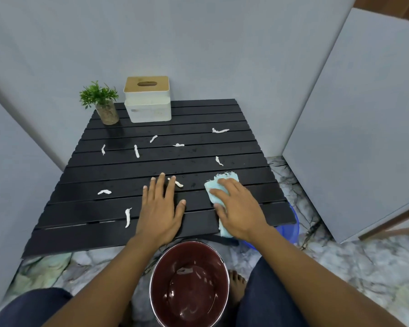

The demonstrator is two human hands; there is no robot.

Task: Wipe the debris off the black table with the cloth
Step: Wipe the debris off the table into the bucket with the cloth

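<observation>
Cloth (230, 177): report position and material. (Inspector)
Light blue woven fabric, folded into a long strip, far edge frayed. It lies on the right near part of the black worktop (80, 232), with its near end at the worktop's front edge. (Operator)
Pose of the hands? (Inspector)
Right hand (239, 208): palm down on the cloth, fingers straight and slightly spread, pressing it flat, with no curl round the fabric. Left hand (161, 208): palm down on bare slats just beside the right hand, fingers straight and fanned, thumb out to the side, holding nothing. Both forearms reach in over the near edge. (Operator)
Worktop surface? (Inspector)
Matte black slats running side to side, narrow gaps between them, small wet-looking specks across the middle. (Operator)
Debris (136, 151)? (Inspector)
White twisted paper scraps, thin and curled, scattered apart over the slats. One lies at the left fingertips. (Operator)
Other items? (Inspector)
Far left corner: a small green plant (99, 95) in a clear speckled pot and, just beside it, a white rectangular tissue box (148, 109) with a wood-tone lid and oval slot. On the marbled floor (340, 267) below the near edge: a round glossy maroon bucket (189, 284) with a metal rim. A blue basin (292, 225) shows under the right corner (Operator)
</observation>
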